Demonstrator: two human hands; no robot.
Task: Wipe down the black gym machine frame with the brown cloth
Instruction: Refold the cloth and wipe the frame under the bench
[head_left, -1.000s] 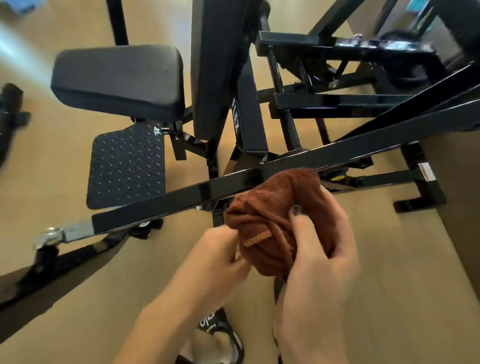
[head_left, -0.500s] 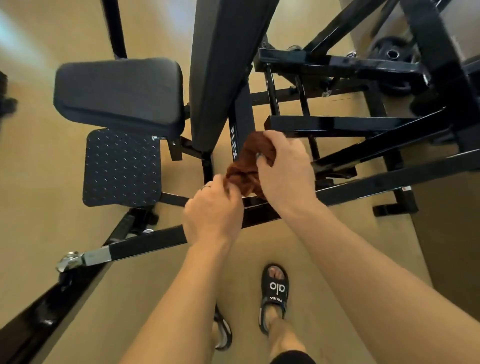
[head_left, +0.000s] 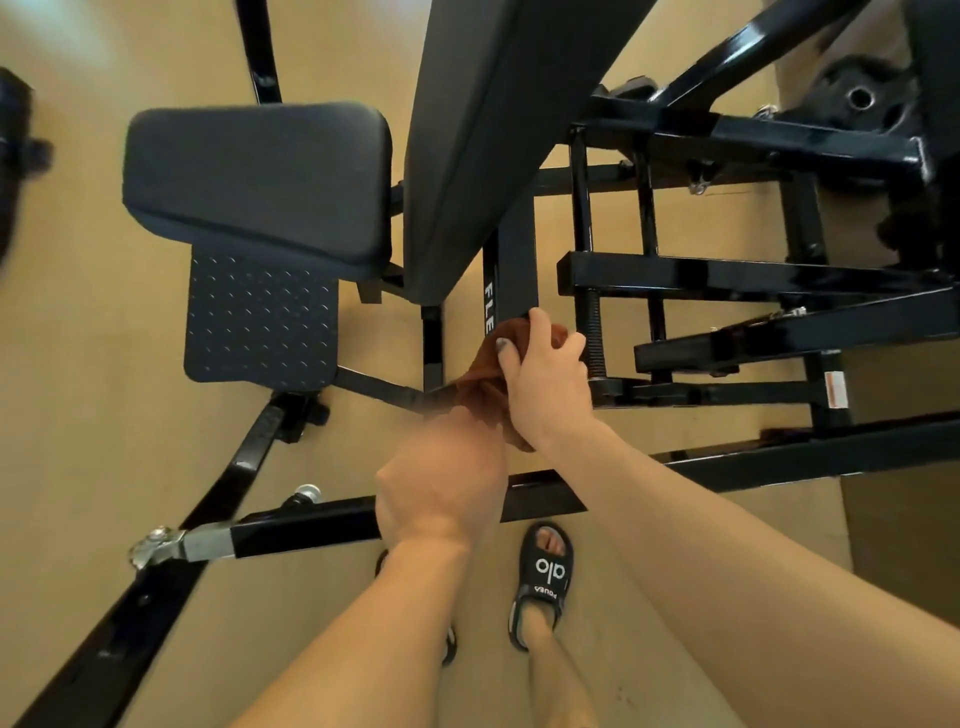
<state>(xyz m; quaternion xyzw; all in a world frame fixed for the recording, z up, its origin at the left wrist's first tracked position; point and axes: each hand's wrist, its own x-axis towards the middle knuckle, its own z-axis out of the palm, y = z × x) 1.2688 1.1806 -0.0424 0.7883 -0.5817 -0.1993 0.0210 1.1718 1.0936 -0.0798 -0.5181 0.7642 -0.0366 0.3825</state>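
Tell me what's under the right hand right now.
The brown cloth is bunched under the right hand, which grips it against the black upright post marked "FLE". The post's surface beneath the cloth is hidden.

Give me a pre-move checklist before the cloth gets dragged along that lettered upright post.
1. Right hand grips brown cloth: ok.
2. Cloth touches the lettered post: ok, at its lower end.
3. Left hand holds the cloth's lower part: cannot tell, blurred.
4. Fingers clear of the threaded rod: not ok, they lie right beside it.
5. Long front bar out of the arms' way: not ok, both forearms reach over it.
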